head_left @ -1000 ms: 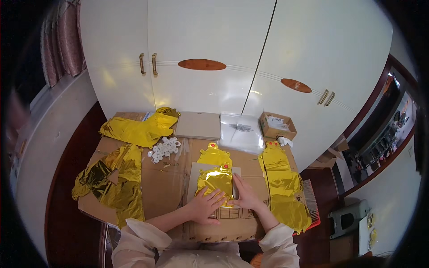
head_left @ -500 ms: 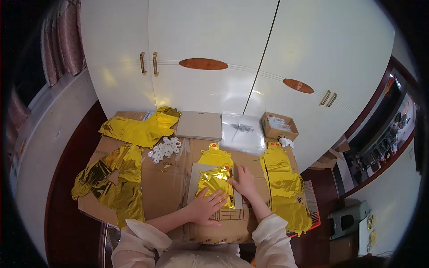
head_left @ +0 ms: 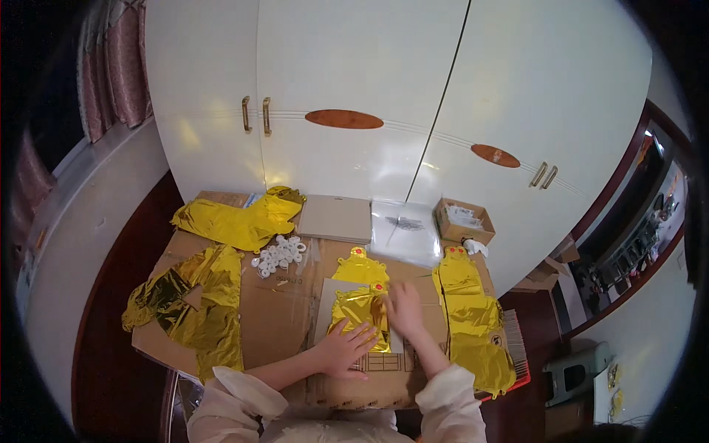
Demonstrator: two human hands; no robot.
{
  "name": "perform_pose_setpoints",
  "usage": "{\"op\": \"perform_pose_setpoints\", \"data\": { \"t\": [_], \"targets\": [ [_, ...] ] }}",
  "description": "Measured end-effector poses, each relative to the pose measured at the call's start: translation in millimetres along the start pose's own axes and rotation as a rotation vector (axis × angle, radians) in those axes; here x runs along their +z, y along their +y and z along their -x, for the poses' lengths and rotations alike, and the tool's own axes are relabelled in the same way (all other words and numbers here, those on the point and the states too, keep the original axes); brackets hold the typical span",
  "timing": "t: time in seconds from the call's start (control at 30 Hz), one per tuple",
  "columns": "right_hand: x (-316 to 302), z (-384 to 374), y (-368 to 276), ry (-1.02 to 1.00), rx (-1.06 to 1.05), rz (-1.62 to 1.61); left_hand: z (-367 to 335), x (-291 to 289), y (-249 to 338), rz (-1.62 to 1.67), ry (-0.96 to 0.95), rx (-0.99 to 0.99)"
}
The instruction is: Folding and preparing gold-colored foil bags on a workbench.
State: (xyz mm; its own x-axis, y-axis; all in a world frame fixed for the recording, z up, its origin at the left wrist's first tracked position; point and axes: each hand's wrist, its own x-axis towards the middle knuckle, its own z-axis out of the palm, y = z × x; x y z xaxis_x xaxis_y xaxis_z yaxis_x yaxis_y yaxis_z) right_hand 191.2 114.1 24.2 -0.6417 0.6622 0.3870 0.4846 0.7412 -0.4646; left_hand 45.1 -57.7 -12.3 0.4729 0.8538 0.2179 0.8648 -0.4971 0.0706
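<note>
The folded gold foil (head_left: 358, 304) lies on a grey card (head_left: 326, 304) near the front middle of the cardboard-covered table (head_left: 284, 317), its upper part reaching past the card's far edge, with red dots on it. From where I stand, the person's left hand (head_left: 345, 352) rests flat across the lower left of the foil, fingers stretched out and a little apart, thumb pointing away to the right. The right hand (head_left: 404, 310) sits at the foil's right edge, fingers bent; I can't tell whether they pinch anything.

Beyond the foil, a stack of grey boards (head_left: 336, 217) lies beside clear plastic sleeves (head_left: 405, 232), and a small cardboard box (head_left: 464, 221) holding pale packets stands to their right. White rings (head_left: 279, 256) are heaped left of centre. Further left lie a crumpled foil sheet (head_left: 218, 303) and, behind it, a foil bundle (head_left: 244, 218); a long foil strip (head_left: 473, 317) stretches down the right side. Behind the table rises a white cabinet (head_left: 347, 59); a grey stool (head_left: 580, 373) stands on the floor at right.
</note>
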Motion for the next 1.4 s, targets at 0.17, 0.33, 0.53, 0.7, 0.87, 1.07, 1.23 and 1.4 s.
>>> {"op": "perform_pose_setpoints", "data": {
  "t": [0.17, 0.33, 0.53, 0.7, 0.87, 1.07, 1.23, 1.4],
  "targets": [
    [6.7, 50.1, -17.2, -0.121, -0.333, -0.121, -3.9, -8.1, 2.6, 0.007, -0.151, -0.009],
    [18.7, 57.6, -8.9, -0.099, -0.235, -0.143, -0.1, 1.5, 0.5, -0.014, 0.02, 0.005],
    [24.8, 58.4, -6.7, -0.064, -0.246, -0.097, 2.9, 2.6, -0.1, -0.01, 0.003, -0.085],
    [26.3, 59.0, -4.5, -0.069, -0.248, -0.084, 5.4, -10.8, -3.2, -0.032, -0.209, -0.21],
    [26.3, 58.8, -6.3, -0.067, -0.255, -0.054, 10.1, -5.6, -8.6, 0.011, -0.21, -0.258],
    [35.6, 57.8, 4.3, -0.034, -0.253, -0.068, 16.0, -11.3, -13.4, 0.013, -0.247, -0.323],
    [31.9, 55.4, 4.7, -0.048, -0.256, 0.038, 20.0, -18.6, -12.6, -0.035, -0.307, -0.366],
    [27.5, 50.8, 3.1, -0.127, -0.241, 0.263, 22.2, -17.4, -13.6, -0.05, -0.292, -0.362]
  ]
}}
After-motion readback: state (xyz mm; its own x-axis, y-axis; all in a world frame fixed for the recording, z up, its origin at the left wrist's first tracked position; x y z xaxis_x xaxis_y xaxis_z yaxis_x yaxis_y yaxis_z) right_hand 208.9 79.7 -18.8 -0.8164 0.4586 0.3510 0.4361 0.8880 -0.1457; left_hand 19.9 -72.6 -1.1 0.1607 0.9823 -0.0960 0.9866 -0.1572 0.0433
